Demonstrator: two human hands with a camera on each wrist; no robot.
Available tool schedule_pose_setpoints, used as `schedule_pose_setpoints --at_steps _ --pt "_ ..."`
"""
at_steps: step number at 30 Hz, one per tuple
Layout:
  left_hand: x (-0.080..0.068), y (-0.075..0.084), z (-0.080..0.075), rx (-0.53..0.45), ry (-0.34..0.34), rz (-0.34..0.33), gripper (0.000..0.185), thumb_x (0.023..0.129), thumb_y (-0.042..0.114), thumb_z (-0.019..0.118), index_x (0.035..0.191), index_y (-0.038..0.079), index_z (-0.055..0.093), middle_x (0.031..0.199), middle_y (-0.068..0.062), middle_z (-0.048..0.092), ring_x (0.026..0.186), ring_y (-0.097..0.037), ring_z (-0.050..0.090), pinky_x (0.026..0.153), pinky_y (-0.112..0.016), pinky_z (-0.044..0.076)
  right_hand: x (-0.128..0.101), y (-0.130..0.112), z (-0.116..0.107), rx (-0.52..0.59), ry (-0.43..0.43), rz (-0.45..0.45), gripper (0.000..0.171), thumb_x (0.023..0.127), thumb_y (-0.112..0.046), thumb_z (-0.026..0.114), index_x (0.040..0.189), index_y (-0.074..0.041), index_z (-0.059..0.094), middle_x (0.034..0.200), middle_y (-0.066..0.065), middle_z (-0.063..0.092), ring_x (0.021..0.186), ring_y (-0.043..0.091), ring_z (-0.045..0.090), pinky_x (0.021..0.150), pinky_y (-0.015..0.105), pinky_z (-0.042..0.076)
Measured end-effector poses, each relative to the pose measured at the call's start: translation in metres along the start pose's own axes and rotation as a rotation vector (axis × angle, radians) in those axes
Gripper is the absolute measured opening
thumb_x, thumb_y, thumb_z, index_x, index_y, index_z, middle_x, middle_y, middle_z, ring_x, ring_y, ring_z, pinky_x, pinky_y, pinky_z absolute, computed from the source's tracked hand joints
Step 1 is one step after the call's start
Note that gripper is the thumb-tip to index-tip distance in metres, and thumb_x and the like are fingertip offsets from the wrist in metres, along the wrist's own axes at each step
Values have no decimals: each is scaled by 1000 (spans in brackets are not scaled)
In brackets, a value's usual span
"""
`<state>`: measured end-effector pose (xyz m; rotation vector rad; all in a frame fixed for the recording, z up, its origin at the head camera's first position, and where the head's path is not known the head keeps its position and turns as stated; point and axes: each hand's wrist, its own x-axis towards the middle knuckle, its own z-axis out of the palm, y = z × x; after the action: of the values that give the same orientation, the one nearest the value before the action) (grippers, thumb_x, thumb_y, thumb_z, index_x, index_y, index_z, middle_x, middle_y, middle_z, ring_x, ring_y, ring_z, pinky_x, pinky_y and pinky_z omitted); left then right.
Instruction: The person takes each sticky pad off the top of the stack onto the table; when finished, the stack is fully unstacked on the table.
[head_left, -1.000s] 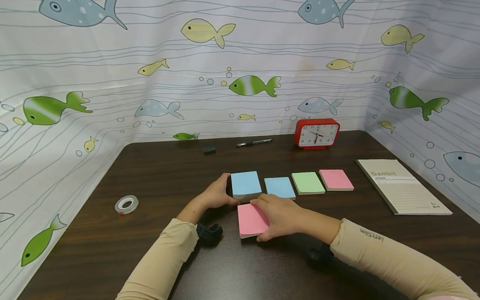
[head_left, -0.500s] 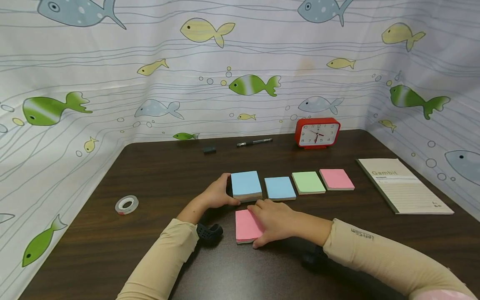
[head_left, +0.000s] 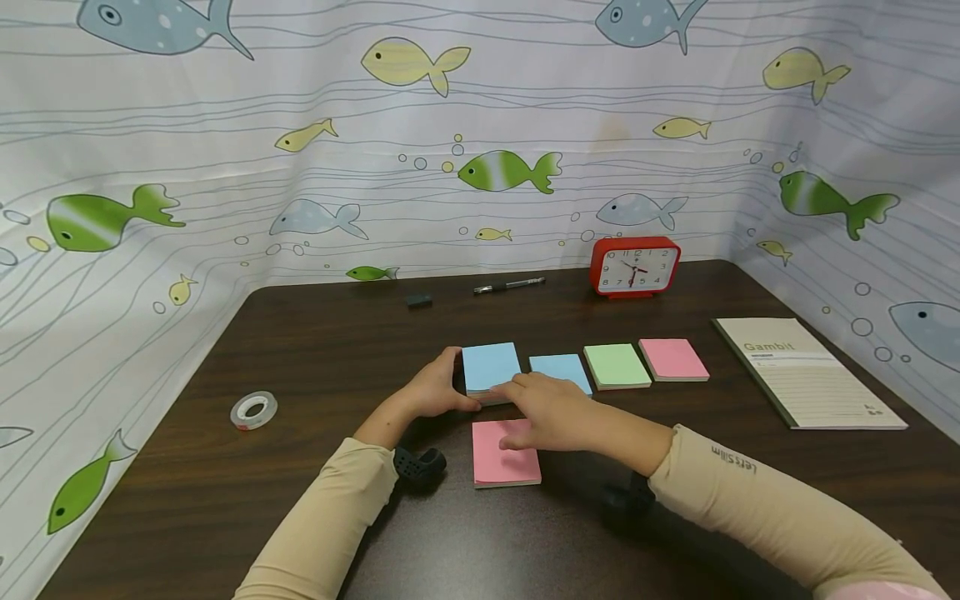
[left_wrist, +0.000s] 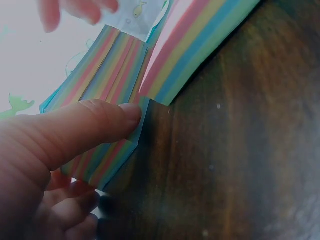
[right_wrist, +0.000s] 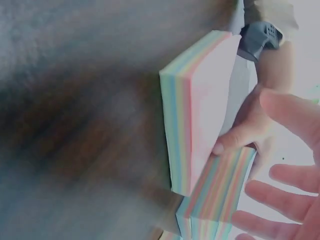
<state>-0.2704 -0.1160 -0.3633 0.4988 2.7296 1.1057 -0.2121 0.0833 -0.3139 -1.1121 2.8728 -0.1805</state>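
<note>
Nearest on the bench, the pink pad is lying flat and released, its slightly longer axis running near to far. Beyond it, the right hand is hovering with relaxed fingers at the thick blue-topped stack, which the left hand is gripping by its left and near edges. Judging by this, the sorting step is passing to that stack; the next move calls for separating another pad at a colour seam.

A dark wooden table is enclosed on the left, far and right sides by a white curtain printed with green, yellow and grey-blue fish and wavy lines. Soft, even light is cast throughout, apparently from overhead, though its source is not seen.
</note>
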Motion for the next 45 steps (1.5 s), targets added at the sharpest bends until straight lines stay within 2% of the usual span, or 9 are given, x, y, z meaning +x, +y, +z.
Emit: schedule_pose_setpoints --at_steps 7,10,15,19,25,32,41,45 --pt "0 0 0 14 -8 -9 88 63 23 79 129 -1 26 122 -14 42 108 -26 43 88 -41 35 10 9 -4 -9 137 16 50 74 -39 66 117 -15 55 106 1 55 98 16 51 65 31 47" --pt "0 0 0 10 -7 -10 87 63 23 79 128 0 27 122 -14 42 108 -26 43 89 -41 35 14 15 -4 0 187 16 47 74 -35 67 115 -14 56 102 2 56 95 17 51 65 30 47" --pt "1 0 0 10 -8 -7 87 63 23 78 129 -1 26 123 -14 41 110 -26 42 90 -40 34 23 26 -4 -31 222 13 49 73 -35 68 115 -12 56 102 3 54 91 16 50 63 28 46" --pt "1 -1 0 4 -11 -7 87 63 24 78 129 0 26 123 -14 41 109 -26 42 89 -40 35 31 32 -4 -55 182 0 56 73 -38 68 120 -12 51 105 4 51 93 17 47 62 28 44" --pt "1 -1 0 -21 -13 -8 86 63 23 79 128 0 27 122 -14 42 108 -26 43 89 -40 35 41 36 -2 -80 121 -20 67 72 -46 66 126 -12 45 113 5 47 101 19 42 70 33 45" --pt "1 0 0 -26 -10 -3 86 63 21 79 128 -1 27 121 -13 42 107 -25 43 88 -40 35 52 38 -2 -86 59 -1 76 68 -48 68 128 -9 42 117 8 44 103 22 40 75 34 45" --pt "2 0 0 -25 -16 -5 87 63 22 78 129 -1 26 122 -14 41 108 -26 43 88 -40 35 67 41 -2 49 -108 67 86 68 -48 69 134 -6 32 128 12 37 110 23 36 84 35 40" --pt "2 0 1 -19 -12 -12 87 63 22 79 129 -1 26 122 -14 41 107 -26 43 88 -40 35 71 41 0 64 -137 74 90 67 -47 70 135 -4 29 126 11 38 105 21 38 83 34 39"
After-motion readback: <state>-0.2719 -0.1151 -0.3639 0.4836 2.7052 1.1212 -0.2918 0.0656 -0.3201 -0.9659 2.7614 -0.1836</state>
